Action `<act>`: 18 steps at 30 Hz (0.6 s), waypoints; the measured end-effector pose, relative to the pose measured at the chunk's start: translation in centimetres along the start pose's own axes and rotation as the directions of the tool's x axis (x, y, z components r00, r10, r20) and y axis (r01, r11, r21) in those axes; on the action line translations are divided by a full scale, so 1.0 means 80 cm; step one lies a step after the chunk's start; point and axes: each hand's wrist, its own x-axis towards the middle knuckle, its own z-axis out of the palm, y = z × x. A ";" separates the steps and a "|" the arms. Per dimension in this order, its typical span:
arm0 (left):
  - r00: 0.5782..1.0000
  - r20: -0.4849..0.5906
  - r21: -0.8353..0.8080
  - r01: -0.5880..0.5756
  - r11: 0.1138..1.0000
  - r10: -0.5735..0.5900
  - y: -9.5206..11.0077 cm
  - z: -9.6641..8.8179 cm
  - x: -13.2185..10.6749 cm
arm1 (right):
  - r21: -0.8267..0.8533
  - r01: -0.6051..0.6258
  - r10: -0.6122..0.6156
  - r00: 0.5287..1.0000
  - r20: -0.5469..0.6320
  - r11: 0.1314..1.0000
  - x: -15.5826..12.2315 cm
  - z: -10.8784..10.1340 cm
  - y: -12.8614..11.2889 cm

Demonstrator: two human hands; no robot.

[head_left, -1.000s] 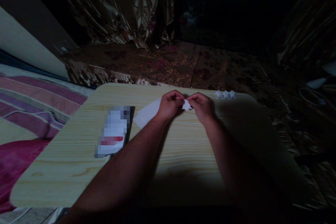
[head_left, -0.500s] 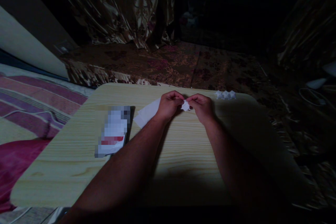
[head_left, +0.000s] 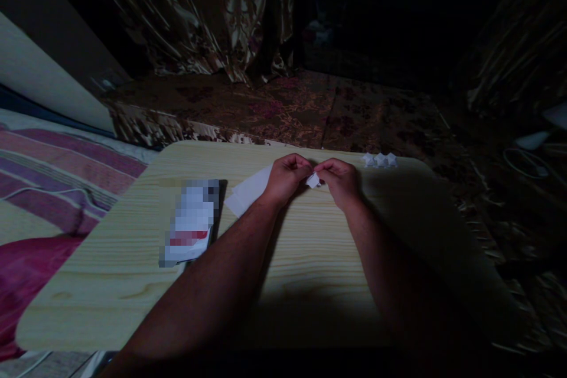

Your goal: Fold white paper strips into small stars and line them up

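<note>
Between my fingertips, above the wooden table [head_left: 305,254], is a small folded piece of white paper [head_left: 313,180]. My left hand [head_left: 289,176] pinches it from the left, and my right hand [head_left: 340,178] pinches it from the right. The fingers partly cover the paper, so its full shape is hidden. White paper sheets or strips [head_left: 248,192] lie on the table just left of my left hand, partly behind it. Three folded white paper stars [head_left: 380,160] sit in a row near the far edge, right of my right hand.
A blurred-out flat object [head_left: 191,221] with a red patch lies on the table's left side. Striped bedding [head_left: 53,171] borders the table on the left. A patterned, cloth-covered ledge [head_left: 283,100] and a shiny curtain [head_left: 212,18] stand beyond its far edge.
My fingers have shifted slightly on the small folded paper, and a little less of it shows. The stars, sheets and blurred object stay in place.
</note>
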 end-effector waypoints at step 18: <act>1.000 -0.019 0.062 -0.010 0.998 0.011 -0.008 -0.003 0.003 | 0.005 0.007 -0.007 0.999 0.042 1.000 0.000 -0.001 -0.004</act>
